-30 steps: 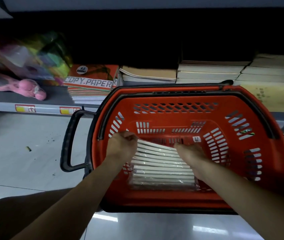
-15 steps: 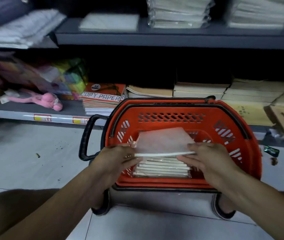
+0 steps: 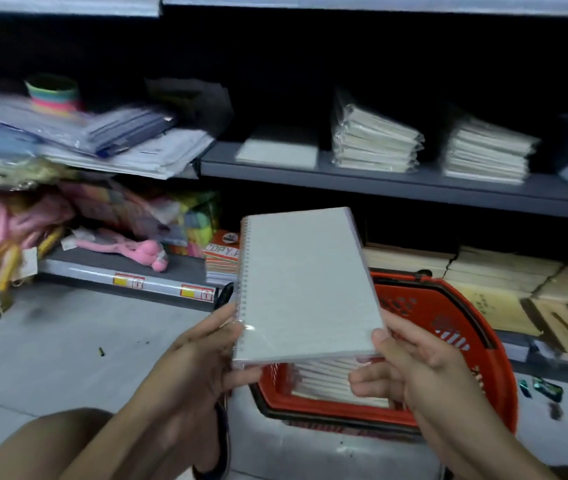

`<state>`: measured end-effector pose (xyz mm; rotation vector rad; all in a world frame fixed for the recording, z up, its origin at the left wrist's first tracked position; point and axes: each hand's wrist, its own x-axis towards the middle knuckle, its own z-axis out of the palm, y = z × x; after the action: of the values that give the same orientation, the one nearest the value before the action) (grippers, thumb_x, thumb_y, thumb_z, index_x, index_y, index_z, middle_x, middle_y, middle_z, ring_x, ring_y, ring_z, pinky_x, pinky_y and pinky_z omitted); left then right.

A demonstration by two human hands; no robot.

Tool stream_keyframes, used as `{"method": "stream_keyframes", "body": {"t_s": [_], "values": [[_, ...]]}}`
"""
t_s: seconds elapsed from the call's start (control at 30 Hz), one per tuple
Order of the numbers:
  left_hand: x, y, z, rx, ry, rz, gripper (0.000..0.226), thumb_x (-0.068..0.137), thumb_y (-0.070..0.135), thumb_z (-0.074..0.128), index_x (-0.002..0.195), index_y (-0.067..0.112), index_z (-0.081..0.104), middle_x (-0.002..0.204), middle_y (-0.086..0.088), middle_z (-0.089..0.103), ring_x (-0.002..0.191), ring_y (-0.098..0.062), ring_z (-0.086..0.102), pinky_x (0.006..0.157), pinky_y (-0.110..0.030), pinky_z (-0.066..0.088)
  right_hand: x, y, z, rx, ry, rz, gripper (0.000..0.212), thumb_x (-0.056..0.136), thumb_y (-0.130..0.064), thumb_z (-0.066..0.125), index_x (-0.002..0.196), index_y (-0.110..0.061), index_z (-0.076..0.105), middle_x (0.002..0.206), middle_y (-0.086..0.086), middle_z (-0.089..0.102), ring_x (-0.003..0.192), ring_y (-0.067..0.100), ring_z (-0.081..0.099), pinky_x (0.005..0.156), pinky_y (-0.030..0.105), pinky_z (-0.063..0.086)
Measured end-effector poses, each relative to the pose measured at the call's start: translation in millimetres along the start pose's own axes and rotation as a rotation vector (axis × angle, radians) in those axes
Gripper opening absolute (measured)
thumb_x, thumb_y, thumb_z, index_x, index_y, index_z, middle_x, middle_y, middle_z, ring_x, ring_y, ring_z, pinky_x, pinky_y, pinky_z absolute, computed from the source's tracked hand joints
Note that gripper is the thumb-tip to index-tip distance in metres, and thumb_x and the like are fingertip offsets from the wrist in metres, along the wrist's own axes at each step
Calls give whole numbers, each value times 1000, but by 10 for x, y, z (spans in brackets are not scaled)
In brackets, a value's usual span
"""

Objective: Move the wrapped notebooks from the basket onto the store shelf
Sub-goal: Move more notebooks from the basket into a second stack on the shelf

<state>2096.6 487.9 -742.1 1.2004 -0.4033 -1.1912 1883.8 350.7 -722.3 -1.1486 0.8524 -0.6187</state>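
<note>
I hold one pale grey, spiral-bound notebook in clear plastic wrap (image 3: pixel 305 287) up in front of me, between both hands and above the near left part of the red plastic shopping basket (image 3: pixel 462 344). My left hand (image 3: pixel 206 358) pinches its near left corner, thumb on the cover and fingers curled beneath. My right hand (image 3: pixel 414 362) grips the near right corner the same way, thumb on top, fingers under the edge. The notebook tilts so its cover faces me, with the wire spiral running along its left side and the wrap shining at the near corners.

Below it, inside the basket, lies a stack of more wrapped notebooks (image 3: pixel 331 379), white page edges showing (too many are hidden by my hands for a sure count). The basket sits on the pale floor with its black handle (image 3: pixel 224 296) poking out on the left.

On the dark grey metal shelf (image 3: pixel 414 183) far beyond my hands I count two tall stacks of wrapped cream notebooks, one in the middle (image 3: pixel 374 140) and one to its right (image 3: pixel 487 152), and a single flat wrapped notebook (image 3: pixel 277 152) left of them. The lower shelf holds brown paper pads (image 3: pixel 504 271) on the right, an orange copy paper pack (image 3: pixel 222 258) just left of my notebook, and a pink soft toy (image 3: pixel 137 249) further left.
</note>
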Motion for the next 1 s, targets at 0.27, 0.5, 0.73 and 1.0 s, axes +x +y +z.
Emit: {"method": "stream_keyframes", "body": {"t_s": [0.27, 0.5, 0.73, 1.0], "values": [[272, 230, -213, -83, 34, 132, 37, 97, 13, 52, 132, 21, 64, 126, -7, 71, 93, -15, 73, 64, -27, 60, 394, 27, 363, 88, 16, -74, 33, 94, -1, 61, 123, -16, 67, 82, 26, 76, 65, 36, 75, 60, 35, 64], [932, 760, -420, -15, -23, 196, 43, 98, 19, 50, 139, 29, 56, 136, 1, 65, 117, -22, 64, 81, -29, 61, 1148, -154, 601, 122, 37, -139, 29, 98, -4, 56, 122, -17, 68, 94, 15, 79, 73, 31, 77, 68, 34, 64], [1918, 1531, -386, -48, 36, 139, 31, 102, 14, 49, 128, 18, 64, 123, -5, 72, 93, -14, 74, 65, -20, 59, 2136, -665, 892, 210, 54, -117, 17, 101, -6, 56, 116, -10, 63, 76, 9, 79, 72, 26, 78, 62, 25, 62], [2327, 1508, -480, -97, 233, 265, 40, 90, 5, 67, 129, 3, 58, 122, -15, 71, 99, -20, 75, 66, -19, 59, 2572, -739, 897, 37, 89, -139, 45, 89, -14, 75, 129, -9, 55, 90, 12, 78, 76, 26, 79, 73, 27, 62]]}}
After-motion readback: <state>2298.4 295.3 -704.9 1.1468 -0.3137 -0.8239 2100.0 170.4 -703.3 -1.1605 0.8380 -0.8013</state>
